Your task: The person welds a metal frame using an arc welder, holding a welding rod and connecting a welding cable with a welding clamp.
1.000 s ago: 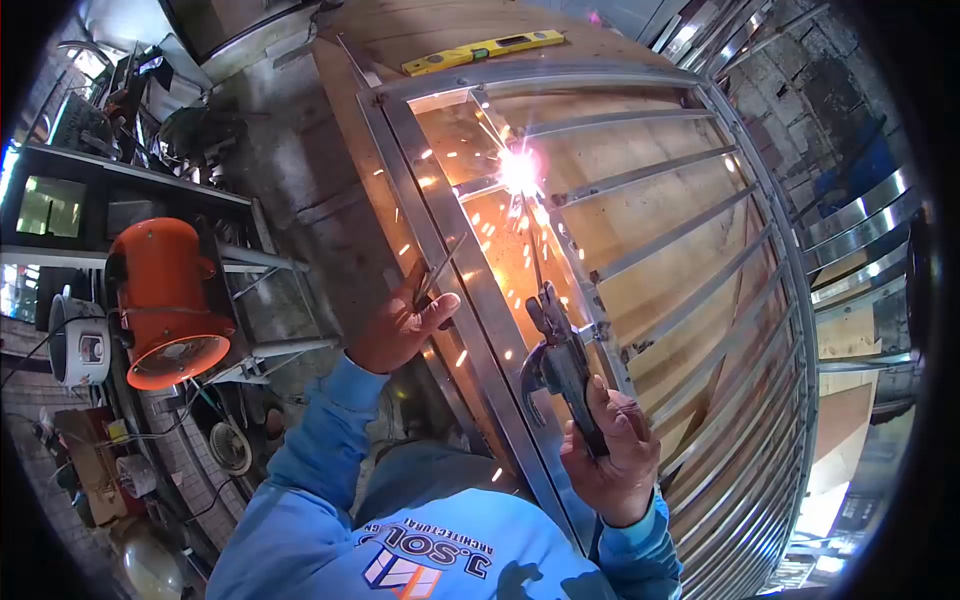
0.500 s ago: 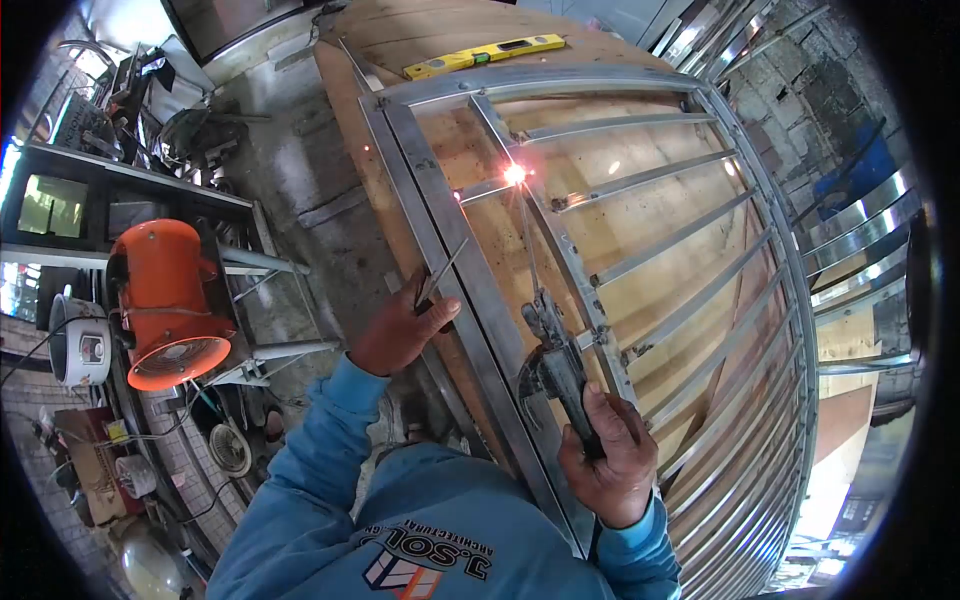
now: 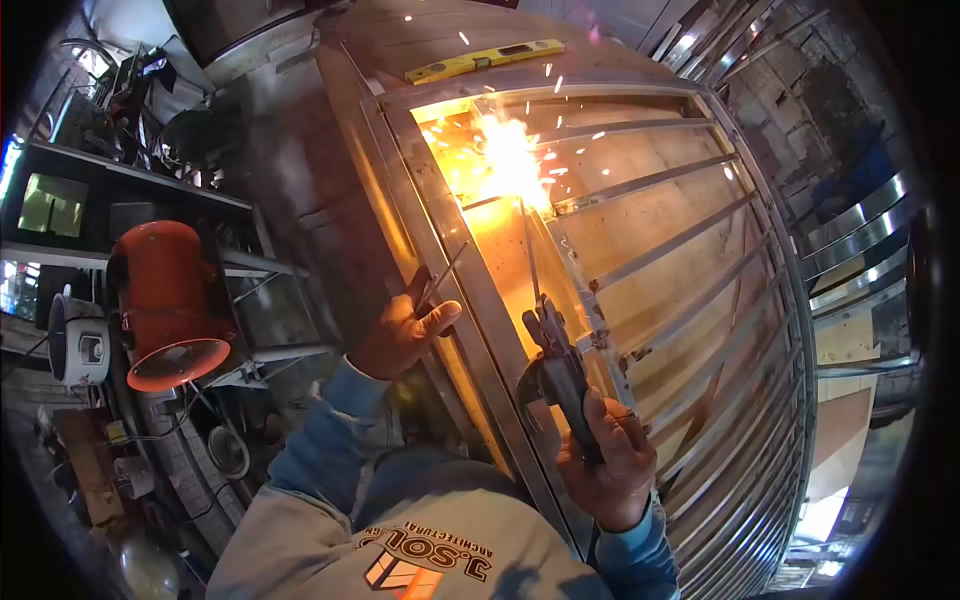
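My right hand (image 3: 612,465) is closed round the handle of a black electrode holder (image 3: 562,378). A thin welding rod (image 3: 530,250) runs up from its jaws to a bright arc (image 3: 512,160) on the metal frame. Glare and flying sparks hide the joint there. Above the frame's near side rail (image 3: 470,320), my left hand (image 3: 405,335) pinches thin metal rods (image 3: 445,272) that point up and right. The grille frame (image 3: 690,185), made of square tubes with several parallel bars, lies on a plywood top (image 3: 640,225).
A yellow spirit level (image 3: 485,60) lies on the plywood beyond the frame. To the left stand an orange blower fan (image 3: 172,300) and a white appliance (image 3: 80,340). Metal strips (image 3: 865,235) rise at the right, and a cable (image 3: 165,430) trails at lower left.
The small arc point has flared into a large burst with sparks, turning the nearby light orange and darkening the surroundings. Both hands stay almost where they were.
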Demonstrator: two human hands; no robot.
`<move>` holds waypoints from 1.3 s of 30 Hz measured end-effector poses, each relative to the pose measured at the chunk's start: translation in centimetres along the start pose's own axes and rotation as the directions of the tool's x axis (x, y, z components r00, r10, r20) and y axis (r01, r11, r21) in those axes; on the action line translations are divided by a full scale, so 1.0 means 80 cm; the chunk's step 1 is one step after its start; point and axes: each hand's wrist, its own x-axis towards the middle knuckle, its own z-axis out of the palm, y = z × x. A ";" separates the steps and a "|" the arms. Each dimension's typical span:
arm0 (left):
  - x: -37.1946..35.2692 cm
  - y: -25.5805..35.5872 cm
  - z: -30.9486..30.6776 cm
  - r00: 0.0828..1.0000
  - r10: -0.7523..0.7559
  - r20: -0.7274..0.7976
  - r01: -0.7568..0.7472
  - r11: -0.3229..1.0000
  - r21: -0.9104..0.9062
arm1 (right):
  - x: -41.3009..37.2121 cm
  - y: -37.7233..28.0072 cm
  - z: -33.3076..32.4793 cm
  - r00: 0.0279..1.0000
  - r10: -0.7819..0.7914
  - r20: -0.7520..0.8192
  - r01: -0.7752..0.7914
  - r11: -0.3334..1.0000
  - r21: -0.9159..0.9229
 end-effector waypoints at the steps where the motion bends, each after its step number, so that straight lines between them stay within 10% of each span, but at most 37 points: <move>1: 0.004 0.034 -0.005 0.988 -0.142 0.063 0.150 0.977 -0.153 | 0.004 -0.005 0.001 1.000 0.011 -0.013 -0.012 0.999 -0.045; 11: 0.004 0.052 -0.012 0.960 -0.233 0.153 0.255 0.956 -0.143 | 0.007 -0.008 0.001 0.998 0.066 0.008 -0.065 0.998 -0.027; 13: 0.011 0.025 -0.006 0.998 0.059 0.022 -0.059 0.998 0.000 | 0.005 0.005 0.004 1.000 -0.013 -0.008 0.013 1.000 -0.009; 18: 0.003 0.058 -0.014 0.982 -0.173 0.082 0.168 0.984 0.064 | 0.008 0.002 0.006 1.000 -0.004 -0.015 0.003 1.000 -0.005; 21: -0.002 0.002 -0.004 0.998 -0.044 -0.034 0.050 0.979 0.196 | 0.000 0.006 0.006 1.000 -0.003 -0.010 0.003 1.000 0.005; 22: 0.006 0.007 0.005 0.965 0.234 -0.121 -0.188 0.933 0.307 | -0.003 0.007 0.007 0.999 -0.030 -0.022 0.031 0.999 0.020; 24: -0.001 0.025 -0.004 0.978 -0.204 -0.047 0.207 0.974 0.088 | 0.006 -0.003 0.003 0.999 -0.039 -0.031 0.037 0.998 -0.048; 39: 0.000 0.047 -0.006 0.980 -0.191 0.053 0.196 0.974 -0.111 | 0.007 0.007 0.006 1.000 -0.025 -0.015 0.025 1.000 -0.011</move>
